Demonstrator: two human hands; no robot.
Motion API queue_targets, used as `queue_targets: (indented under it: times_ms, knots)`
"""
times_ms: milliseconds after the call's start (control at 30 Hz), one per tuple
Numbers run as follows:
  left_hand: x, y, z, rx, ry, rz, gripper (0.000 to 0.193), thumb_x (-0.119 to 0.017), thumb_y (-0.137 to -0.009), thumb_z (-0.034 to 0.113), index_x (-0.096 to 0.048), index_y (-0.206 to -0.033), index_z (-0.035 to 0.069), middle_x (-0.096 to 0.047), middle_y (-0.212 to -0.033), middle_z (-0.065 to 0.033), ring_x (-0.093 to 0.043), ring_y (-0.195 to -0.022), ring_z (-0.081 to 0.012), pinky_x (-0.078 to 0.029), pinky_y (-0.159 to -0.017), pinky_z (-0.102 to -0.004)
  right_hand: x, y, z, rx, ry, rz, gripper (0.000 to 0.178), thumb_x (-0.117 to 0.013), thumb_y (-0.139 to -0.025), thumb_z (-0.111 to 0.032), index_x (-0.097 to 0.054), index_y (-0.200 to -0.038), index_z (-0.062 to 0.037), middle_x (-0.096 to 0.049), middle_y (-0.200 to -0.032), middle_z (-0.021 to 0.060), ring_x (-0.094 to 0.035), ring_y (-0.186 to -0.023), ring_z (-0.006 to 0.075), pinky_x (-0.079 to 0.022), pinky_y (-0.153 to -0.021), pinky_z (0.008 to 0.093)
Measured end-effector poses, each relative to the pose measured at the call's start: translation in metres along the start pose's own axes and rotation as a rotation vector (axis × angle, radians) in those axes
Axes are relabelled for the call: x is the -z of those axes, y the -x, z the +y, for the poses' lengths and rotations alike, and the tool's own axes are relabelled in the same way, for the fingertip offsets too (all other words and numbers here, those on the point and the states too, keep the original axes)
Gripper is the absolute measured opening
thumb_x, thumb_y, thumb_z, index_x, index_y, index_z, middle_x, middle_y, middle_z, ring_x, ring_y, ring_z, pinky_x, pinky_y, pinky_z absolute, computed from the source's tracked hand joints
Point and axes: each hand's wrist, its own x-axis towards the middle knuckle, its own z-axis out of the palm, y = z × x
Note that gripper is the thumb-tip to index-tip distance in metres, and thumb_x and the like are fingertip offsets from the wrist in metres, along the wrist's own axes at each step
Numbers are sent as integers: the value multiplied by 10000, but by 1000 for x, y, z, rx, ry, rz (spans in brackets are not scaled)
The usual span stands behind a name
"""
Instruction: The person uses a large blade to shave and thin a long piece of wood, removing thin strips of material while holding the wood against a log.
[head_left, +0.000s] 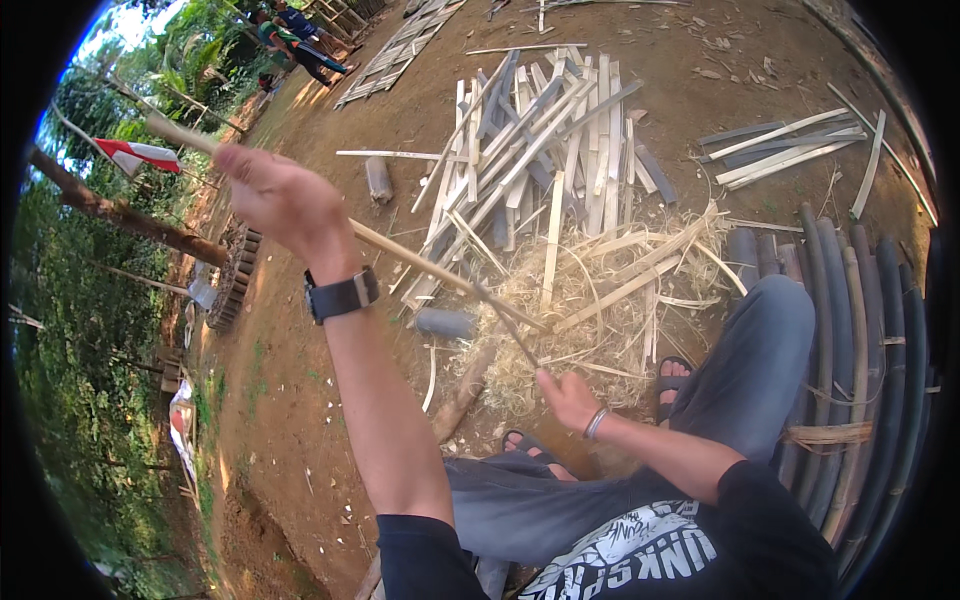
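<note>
Raised at the left, my left hand (285, 205) is closed around a long pale bamboo strip (415, 262). The strip slants down to the right, and its lower end reaches the shavings. My right hand (572, 402), lower and near my knee, grips a knife whose thin dark blade (514, 332) points up and left. Blade and strip meet in the picture near the strip's lower part; whether they touch I cannot tell. Curly bamboo shavings (515, 378) lie heaped on the ground around my sandalled feet.
Ahead lies a large pile of split bamboo strips (600, 150), with a smaller bundle (785, 150) to its right. A short dark bamboo piece (445, 322) and a log (465, 395) lie nearby. Dark bamboo poles (860, 350) line the right. Two people (300, 45) stand far off.
</note>
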Motion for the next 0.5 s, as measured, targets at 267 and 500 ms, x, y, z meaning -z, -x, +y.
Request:
queue_targets:
  times_ms: [267,500]
  knots:
    - [34,-13,-19,-3,-102,16,625,-215,-981,551,-336,-597,73,-326,-490,-12,-330,-443,-161,-262,-454,-351,24,26,-165,483,-787,-78,632,-318,-934,-608,-456,-645,-64,-424,-450,-23,-407,-336,73,-335,-319,212]
    - [1,-3,-1,-31,-66,15,626,-238,-993,502,-406,-616,32,-393,-494,-72,-411,-456,-245,-293,-472,-388,-5,10,-17,-151,-206,-8,652,-287,-939,-611,-469,-651,-54,-422,-455,-7,-404,-344,89,-345,-336,239]
